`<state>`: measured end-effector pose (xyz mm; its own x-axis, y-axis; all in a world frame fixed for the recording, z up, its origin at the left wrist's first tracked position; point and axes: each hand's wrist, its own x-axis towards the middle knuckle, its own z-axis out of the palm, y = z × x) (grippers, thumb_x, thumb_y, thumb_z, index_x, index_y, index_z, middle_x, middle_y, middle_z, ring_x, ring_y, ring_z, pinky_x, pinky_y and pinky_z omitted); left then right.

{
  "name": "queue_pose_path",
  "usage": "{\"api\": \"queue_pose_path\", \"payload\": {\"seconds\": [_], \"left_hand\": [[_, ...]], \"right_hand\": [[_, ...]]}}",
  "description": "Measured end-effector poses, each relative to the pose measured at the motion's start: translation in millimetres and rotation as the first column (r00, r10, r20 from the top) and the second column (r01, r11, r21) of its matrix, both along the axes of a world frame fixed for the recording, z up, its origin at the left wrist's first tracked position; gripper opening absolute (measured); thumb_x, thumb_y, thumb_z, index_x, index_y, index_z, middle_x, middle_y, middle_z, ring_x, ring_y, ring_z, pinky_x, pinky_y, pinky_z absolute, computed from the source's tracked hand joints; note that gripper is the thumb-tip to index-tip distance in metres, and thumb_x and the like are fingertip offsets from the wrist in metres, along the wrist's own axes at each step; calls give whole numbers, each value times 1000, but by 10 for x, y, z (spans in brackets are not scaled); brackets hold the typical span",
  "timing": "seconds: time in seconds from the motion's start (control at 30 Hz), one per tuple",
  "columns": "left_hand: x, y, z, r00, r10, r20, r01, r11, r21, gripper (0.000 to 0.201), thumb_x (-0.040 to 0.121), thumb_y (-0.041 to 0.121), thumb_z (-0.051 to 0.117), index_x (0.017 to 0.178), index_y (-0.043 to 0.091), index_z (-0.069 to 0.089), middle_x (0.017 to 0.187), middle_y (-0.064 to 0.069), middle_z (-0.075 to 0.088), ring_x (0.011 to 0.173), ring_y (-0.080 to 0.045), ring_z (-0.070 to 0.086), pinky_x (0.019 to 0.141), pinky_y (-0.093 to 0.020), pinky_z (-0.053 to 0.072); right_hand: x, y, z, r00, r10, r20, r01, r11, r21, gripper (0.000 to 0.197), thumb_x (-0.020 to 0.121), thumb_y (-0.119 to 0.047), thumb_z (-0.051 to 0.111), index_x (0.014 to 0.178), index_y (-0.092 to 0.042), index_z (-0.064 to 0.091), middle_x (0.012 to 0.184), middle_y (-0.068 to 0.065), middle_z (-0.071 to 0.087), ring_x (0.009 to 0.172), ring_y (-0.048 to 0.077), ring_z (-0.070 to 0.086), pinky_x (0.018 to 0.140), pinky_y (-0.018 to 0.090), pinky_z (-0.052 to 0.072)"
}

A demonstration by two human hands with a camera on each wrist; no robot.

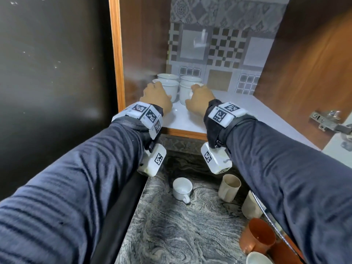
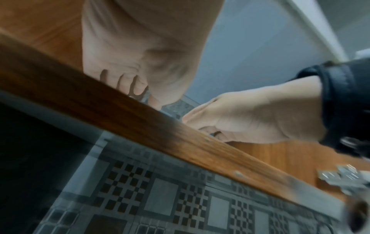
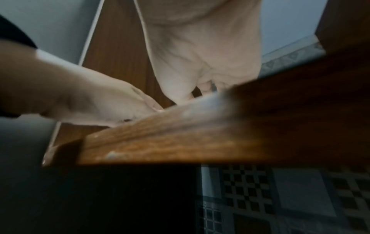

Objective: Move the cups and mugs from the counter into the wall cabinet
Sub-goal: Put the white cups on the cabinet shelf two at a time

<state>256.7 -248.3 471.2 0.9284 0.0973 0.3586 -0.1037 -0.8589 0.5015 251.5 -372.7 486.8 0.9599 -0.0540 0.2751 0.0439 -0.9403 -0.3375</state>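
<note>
Four white cups stand at the back left of the white cabinet shelf (image 1: 238, 115). My left hand (image 1: 157, 94) is curled round the front left cup (image 1: 172, 90) from its left side. The fingers of my right hand (image 1: 198, 97) wrap the handle of the front right cup (image 1: 185, 93). Both cups sit on the shelf. In the left wrist view my left hand (image 2: 140, 63) shows curled fingers behind the shelf's wooden front edge (image 2: 140, 120). The right wrist view is blurred, and the same edge (image 3: 180, 139) hides the fingertips of my right hand (image 3: 200, 55). The two back cups (image 1: 167, 76) (image 1: 190, 79) are untouched.
On the marbled counter (image 1: 181, 235) below stand a white cup (image 1: 182, 189), two beige mugs (image 1: 229, 187) (image 1: 251, 205), a brown mug (image 1: 257, 237) and another white cup (image 1: 259, 259). A dark panel (image 1: 53, 73) borders the cabinet's left. The open wooden door (image 1: 314, 63) and its hinge (image 1: 323, 119) are at the right.
</note>
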Motion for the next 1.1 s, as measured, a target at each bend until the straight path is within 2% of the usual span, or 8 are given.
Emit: {"api": "queue_pose_path", "payload": {"seconds": [0.2,0.37,0.57,0.73,0.8,0.9,1.0,1.1], "left_hand": [[-354,-97,-78,989,-65,136,26,962,272,40,95,26,43,127,2,44,132,-19,46,122,-35,46,95,-44,40],[-688,-147,-277,938,-164,306,117,979,166,41,92,25,48,127,5,46,127,-18,50,118,-34,47,89,-45,44],[-1023,-154,-635,792,-236,563,258,965,42,37,90,23,48,123,8,52,117,-12,58,112,-27,52,91,-30,40],[-1239,-236,-1124,719,-239,652,358,932,-54,28,89,13,54,115,4,57,108,-12,62,104,-23,55,92,-21,39],[-1255,-300,-1400,749,-278,601,411,907,-93,28,88,11,55,116,4,57,109,-12,62,105,-21,55,93,-23,41],[-1190,-400,-1833,851,-340,401,433,886,-168,29,89,12,55,118,6,55,113,-10,59,109,-22,55,95,-28,42],[-1053,-518,-2303,916,-380,127,399,889,-226,32,89,14,54,120,7,53,117,-12,57,112,-26,53,94,-31,40],[-907,-633,-2722,909,-397,-127,375,912,-168,32,89,12,52,119,4,51,118,-21,54,107,-39,53,88,-41,43]], "right_hand": [[-271,-45,-147,998,17,56,-3,971,-240,54,93,-31,45,139,-6,32,146,14,35,130,33,39,102,41,38],[-640,-114,-260,984,88,157,-44,963,-267,57,93,-34,46,140,-7,33,144,13,39,130,30,40,99,38,40],[-1188,-284,-445,950,105,294,-43,976,-212,60,92,-33,47,143,-8,29,148,10,35,134,26,36,104,38,38],[-1642,-414,-760,852,130,507,-74,989,-129,49,88,-24,53,132,-3,49,131,15,54,121,28,53,93,33,47],[-1769,-458,-962,841,113,528,-69,992,-103,46,87,-23,53,129,-3,52,129,14,57,122,26,54,94,30,48],[-1889,-537,-1317,878,92,470,-64,995,-76,44,87,-22,53,127,-5,54,128,12,59,123,23,54,91,31,51],[-1998,-672,-1741,963,9,269,-11,1000,5,46,88,-24,53,131,-7,50,131,10,56,123,26,53,90,38,52],[-2131,-799,-2166,994,-109,2,109,993,46,50,91,-24,50,138,-9,40,139,10,46,125,27,47,97,39,47]]}}
